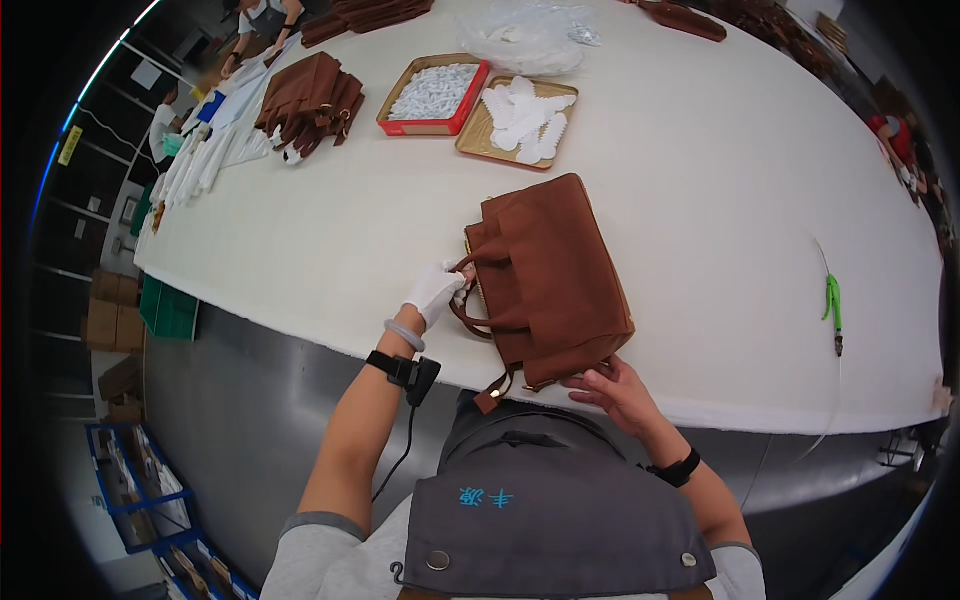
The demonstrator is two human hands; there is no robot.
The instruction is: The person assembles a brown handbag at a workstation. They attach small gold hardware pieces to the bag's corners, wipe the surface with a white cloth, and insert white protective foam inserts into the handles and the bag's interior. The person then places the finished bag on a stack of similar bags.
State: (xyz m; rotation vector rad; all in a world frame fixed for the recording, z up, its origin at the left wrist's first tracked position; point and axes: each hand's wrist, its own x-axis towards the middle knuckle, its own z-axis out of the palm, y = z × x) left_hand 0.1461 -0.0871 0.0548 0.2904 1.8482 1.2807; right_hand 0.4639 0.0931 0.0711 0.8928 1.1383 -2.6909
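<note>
Though the brown handbag (565, 275) looks assembled, it isn't released yet: the left hand (437, 291) has fingers pinching its handle (487, 257); the right hand's (622, 396) fingers, loosely spread, meet its near corner.

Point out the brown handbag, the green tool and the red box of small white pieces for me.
Brown handbag (562, 270): head view, on the middle of its broad side.
Green tool (833, 298): head view, on its green body.
Red box (422, 128): head view, on its near wall.

The handbag (565, 270) is plain brown (the tabletop (730, 220), plain white)
</note>
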